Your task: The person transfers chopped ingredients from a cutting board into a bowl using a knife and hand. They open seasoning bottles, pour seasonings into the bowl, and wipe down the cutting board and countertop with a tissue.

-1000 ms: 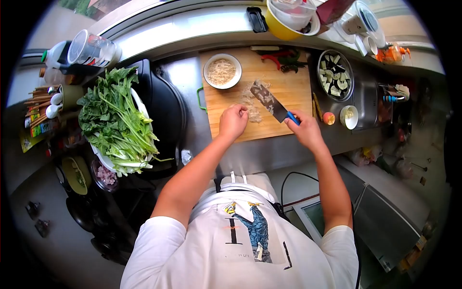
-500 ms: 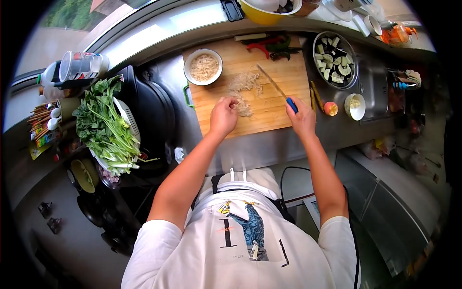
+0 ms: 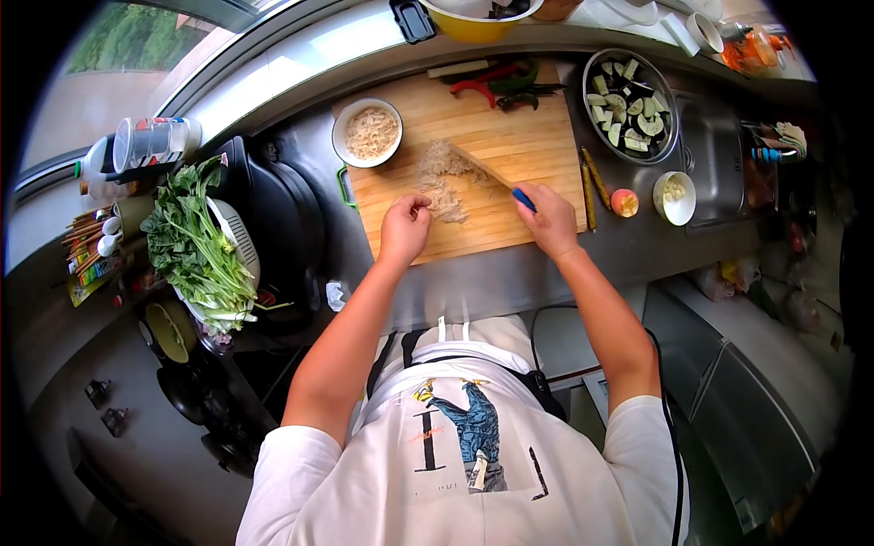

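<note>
My right hand grips the blue handle of a knife, whose blade points up and left across the wooden cutting board. The blade tip is at the edge of a pile of pale, finely chopped shreds; I cannot tell what food they are. At the pile's left side is my left hand, fingers curled closed, and whatever they hold, if anything, is hidden. A white bowl of similar pale shreds sits on the board's upper left corner. Red and green peppers lie along the far edge.
Right of the board are a metal bowl of cut eggplant, a partly peeled round fruit, a small white bowl and the sink. Leafy greens fill a basket on the left. A window ledge borders the back.
My right hand has moved left with the knife, bringing its blade to the pile's upper edge. My left hand stays curled beside the shreds. The whole view has shifted slightly.
</note>
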Demonstrator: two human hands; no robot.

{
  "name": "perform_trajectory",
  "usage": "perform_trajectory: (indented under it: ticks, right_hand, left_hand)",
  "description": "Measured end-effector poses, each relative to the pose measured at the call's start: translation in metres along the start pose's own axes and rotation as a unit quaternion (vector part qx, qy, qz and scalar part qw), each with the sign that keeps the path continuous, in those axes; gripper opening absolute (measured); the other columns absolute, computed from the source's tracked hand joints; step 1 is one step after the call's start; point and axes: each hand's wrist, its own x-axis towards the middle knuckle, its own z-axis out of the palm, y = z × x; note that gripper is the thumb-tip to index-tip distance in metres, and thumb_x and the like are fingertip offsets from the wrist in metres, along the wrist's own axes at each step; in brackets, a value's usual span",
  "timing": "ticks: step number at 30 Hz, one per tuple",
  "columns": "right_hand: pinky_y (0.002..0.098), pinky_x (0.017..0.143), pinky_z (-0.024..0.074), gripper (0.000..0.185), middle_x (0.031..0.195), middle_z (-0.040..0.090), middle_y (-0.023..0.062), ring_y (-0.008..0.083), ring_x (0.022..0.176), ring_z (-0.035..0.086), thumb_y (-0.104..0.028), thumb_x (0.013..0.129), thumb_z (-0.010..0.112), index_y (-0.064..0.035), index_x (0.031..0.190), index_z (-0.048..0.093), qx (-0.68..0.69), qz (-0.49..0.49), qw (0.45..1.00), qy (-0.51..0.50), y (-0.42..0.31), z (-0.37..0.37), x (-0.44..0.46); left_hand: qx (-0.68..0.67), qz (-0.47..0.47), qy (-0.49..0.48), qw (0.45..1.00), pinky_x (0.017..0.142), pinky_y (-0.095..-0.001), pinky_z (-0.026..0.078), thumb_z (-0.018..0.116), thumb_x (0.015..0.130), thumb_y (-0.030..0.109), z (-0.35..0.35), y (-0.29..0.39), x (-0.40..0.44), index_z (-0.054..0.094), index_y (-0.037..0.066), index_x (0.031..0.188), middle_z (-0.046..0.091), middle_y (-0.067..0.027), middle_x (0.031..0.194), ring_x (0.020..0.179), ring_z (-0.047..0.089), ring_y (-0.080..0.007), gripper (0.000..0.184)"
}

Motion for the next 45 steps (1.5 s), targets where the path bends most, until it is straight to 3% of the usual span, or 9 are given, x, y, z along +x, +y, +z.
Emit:
perform_trajectory:
  ticks: [5,8,18,24,26,33,40,43,45]
  right_hand:
    - [0.0426,0.069,0.0522,0.023,0.091,0.066,0.0117,0.0356,0.082,0.065,-0.019,0.086,0.071,-0.0124,0.108,0.067,-0.06,0.053,0.993,0.085,0.023,-0.015,-0.015]
    - [0.0429,0.069,0.0525,0.021,0.092,0.066,0.011,0.0356,0.082,0.065,-0.019,0.088,0.071,-0.0156,0.108,0.067,-0.092,0.088,0.983,0.132,0.033,-0.017,-0.024]
    - [0.0421,0.07,0.0529,0.024,0.091,0.065,0.0116,0.0346,0.083,0.065,-0.019,0.086,0.071,-0.0155,0.11,0.067,-0.048,0.095,0.989,0.099,-0.024,0.051,-0.031]
    - [0.0419,0.072,0.0531,0.025,0.094,0.066,0.0122,0.0348,0.084,0.065,-0.018,0.087,0.069,-0.0127,0.112,0.066,0.031,0.092,0.994,0.058,-0.044,0.051,-0.049]
    - [0.0417,0.073,0.0532,0.026,0.094,0.066,0.0125,0.0353,0.086,0.065,-0.018,0.087,0.069,-0.0127,0.113,0.065,0.018,0.111,0.987,0.117,-0.039,0.053,-0.055]
    - [0.0426,0.073,0.0531,0.026,0.095,0.065,0.0118,0.0351,0.089,0.065,-0.019,0.088,0.069,-0.0137,0.113,0.065,-0.022,0.14,0.982,0.123,-0.059,0.074,-0.04]
    - [0.0416,0.072,0.0527,0.029,0.092,0.065,0.0145,0.0349,0.085,0.065,-0.021,0.088,0.071,-0.0094,0.115,0.065,0.062,0.094,0.99,0.084,-0.06,0.066,-0.061]
    - [0.0347,0.061,0.0506,0.028,0.079,0.065,0.0113,0.0244,0.067,0.064,-0.025,0.093,0.069,-0.0042,0.112,0.065,0.115,0.137,0.972,0.152,-0.042,0.063,-0.079]
    - [0.0257,0.05,0.043,0.028,0.069,0.061,0.0038,0.0112,0.053,0.054,-0.029,0.098,0.065,-0.0023,0.105,0.066,0.397,0.377,0.836,0.025,-0.035,0.047,-0.091]
  left_hand:
    - [0.03,0.041,-0.016,0.999,0.071,-0.0273,0.05,0.061,0.093,0.008,-0.004,0.0,0.001,0.069,-0.002,0.103,0.064,-0.0063,0.086,0.073,0.058,-0.0121,0.016]
    - [0.036,0.031,-0.02,0.999,0.071,-0.0276,0.05,0.061,0.093,0.008,-0.006,-0.001,-0.001,0.069,-0.001,0.103,0.064,-0.0067,0.086,0.073,0.058,-0.0122,0.016]
    - [0.075,0.023,-0.034,0.996,0.072,-0.0277,0.051,0.066,0.09,0.01,-0.021,-0.014,-0.002,0.069,-0.001,0.106,0.065,-0.0063,0.087,0.074,0.059,-0.0129,0.02]
    - [0.15,0.083,-0.053,0.984,0.074,-0.0329,0.053,0.075,0.082,0.014,-0.025,-0.011,-0.013,0.067,-0.002,0.108,0.065,-0.0119,0.097,0.075,0.062,-0.02,0.031]
    - [0.152,0.12,-0.067,0.979,0.076,-0.035,0.053,0.075,0.081,0.015,-0.021,-0.011,-0.014,0.067,-0.002,0.106,0.064,-0.0147,0.101,0.078,0.063,-0.0233,0.032]
    - [0.146,0.11,-0.069,0.981,0.076,-0.0359,0.053,0.075,0.082,0.016,-0.019,-0.021,-0.019,0.067,-0.001,0.105,0.064,-0.0144,0.101,0.078,0.063,-0.0237,0.03]
    - [0.217,0.124,-0.045,0.967,0.078,-0.0378,0.053,0.078,0.079,0.018,-0.032,-0.011,-0.023,0.066,0.001,0.108,0.062,-0.0135,0.102,0.082,0.063,-0.0263,0.036]
    - [0.23,0.14,-0.045,0.962,0.086,-0.04,0.052,0.08,0.077,0.019,-0.029,-0.006,-0.022,0.062,0.003,0.115,0.059,-0.0147,0.112,0.096,0.062,-0.0301,0.045]
    - [0.234,0.147,-0.042,0.96,0.091,-0.0415,0.05,0.08,0.077,0.019,-0.026,-0.003,-0.02,0.06,0.003,0.121,0.058,-0.016,0.119,0.106,0.06,-0.0326,0.051]
